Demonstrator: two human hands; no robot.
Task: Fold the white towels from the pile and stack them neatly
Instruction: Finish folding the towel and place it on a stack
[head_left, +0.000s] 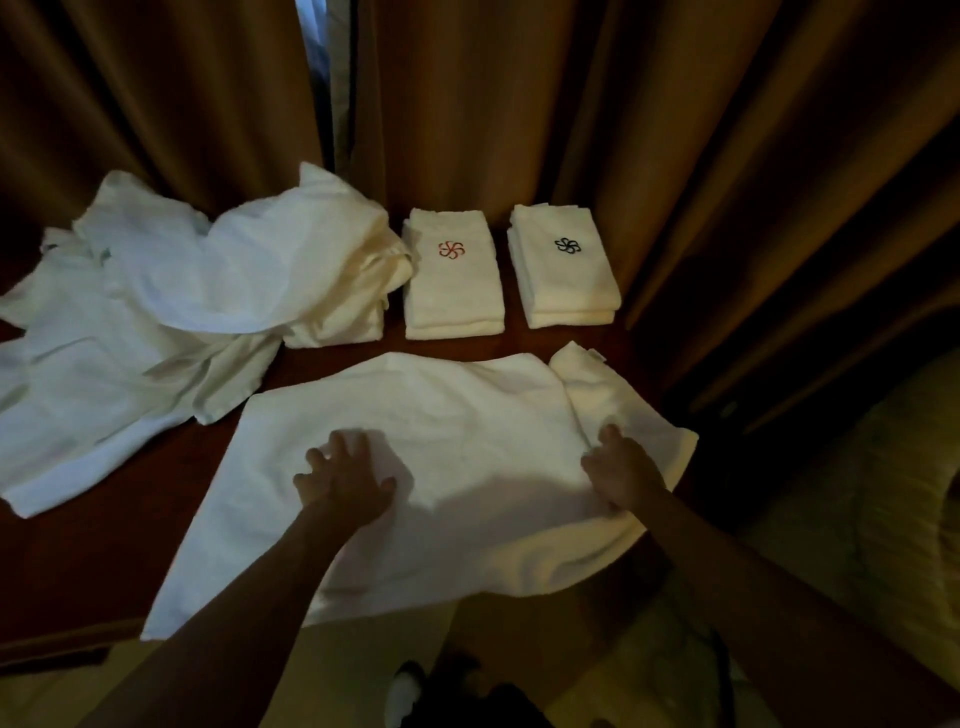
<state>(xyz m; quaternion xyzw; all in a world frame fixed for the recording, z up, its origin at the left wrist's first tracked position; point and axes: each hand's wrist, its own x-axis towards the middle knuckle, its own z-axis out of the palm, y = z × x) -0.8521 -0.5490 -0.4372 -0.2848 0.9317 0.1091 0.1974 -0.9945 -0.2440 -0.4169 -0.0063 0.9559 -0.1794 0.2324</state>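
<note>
A large white towel (457, 415) lies spread across the near part of the dark wooden table (104, 525), its front edge hanging over the table's edge. My left hand (345, 480) rests flat on the towel's middle with fingers spread. My right hand (621, 470) presses on the towel near its right side, beside a fold. A loose pile of white towels (171, 306) sprawls over the table's left half. Behind the spread towel stand two folded stacks: one with a red emblem (452, 283) and one with a dark emblem (566, 267).
Brown curtains (675, 130) hang right behind the table, with a narrow gap of light (311, 52) at the upper left. A padded chair or bed edge (857, 493) stands at the right. My shoes (415, 691) show below on a pale floor.
</note>
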